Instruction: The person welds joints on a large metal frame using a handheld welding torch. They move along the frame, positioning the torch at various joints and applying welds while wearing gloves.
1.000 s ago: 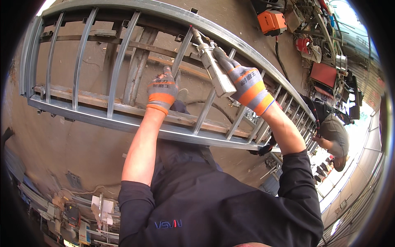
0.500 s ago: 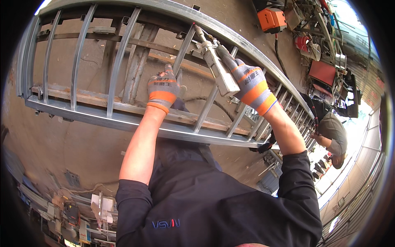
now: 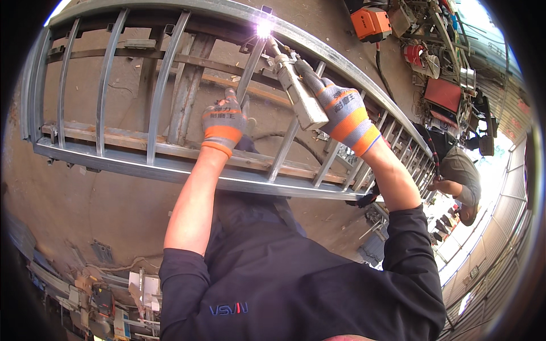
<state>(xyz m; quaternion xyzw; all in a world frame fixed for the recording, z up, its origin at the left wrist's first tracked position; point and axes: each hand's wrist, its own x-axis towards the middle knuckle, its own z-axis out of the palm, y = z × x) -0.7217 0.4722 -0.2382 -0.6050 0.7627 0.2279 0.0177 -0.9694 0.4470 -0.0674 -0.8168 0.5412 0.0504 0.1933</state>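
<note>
Welding torch (image 3: 300, 94) in right grip (image 3: 344, 113), spark (image 3: 264, 28) at metal frame (image 3: 256, 186)

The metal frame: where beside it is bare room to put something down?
Bare floor shows between the frame and the left forearm, at the picture's left. It's crowded where the right hand holds the torch among the bars, its tip by a bright spark.

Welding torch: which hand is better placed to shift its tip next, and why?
Probably the right hand: it holds the welding torch, whose tip points at the bright glare. The left hand is at a metal bar, apart from the torch.
</note>
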